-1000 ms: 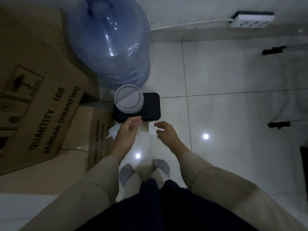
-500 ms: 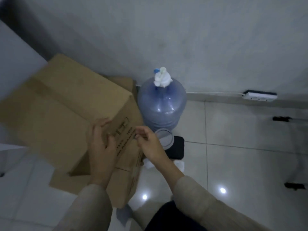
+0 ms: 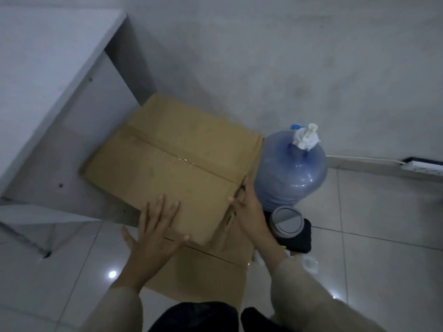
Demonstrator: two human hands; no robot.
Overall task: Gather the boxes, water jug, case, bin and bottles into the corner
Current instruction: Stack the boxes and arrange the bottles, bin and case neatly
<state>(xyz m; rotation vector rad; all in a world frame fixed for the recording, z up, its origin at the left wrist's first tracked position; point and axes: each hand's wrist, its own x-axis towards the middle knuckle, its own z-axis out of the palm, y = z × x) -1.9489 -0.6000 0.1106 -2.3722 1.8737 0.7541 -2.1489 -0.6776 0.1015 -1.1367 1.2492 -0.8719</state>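
A large cardboard box [image 3: 167,168] sits on a lower cardboard box [image 3: 206,276] beside the wall. My left hand [image 3: 155,233] lies flat on the near end of the top box, fingers spread. My right hand [image 3: 248,209] presses against the box's right side near its corner. Right of the boxes stands the blue water jug [image 3: 291,173] with a white pump on top. In front of the jug a small grey bin [image 3: 286,221] with a round lid stands on a black case [image 3: 299,240]. A white bottle [image 3: 310,263] lies by the case.
A white desk panel [image 3: 62,130] stands left of the boxes. A power strip [image 3: 424,165] and cable run along the wall base at right. Glossy floor tiles [image 3: 383,236] stretch to the right. My legs are at the bottom edge.
My view rose from the floor to the boxes. Both hands left the bin and case area and came onto the top box, the left flattening on its top.
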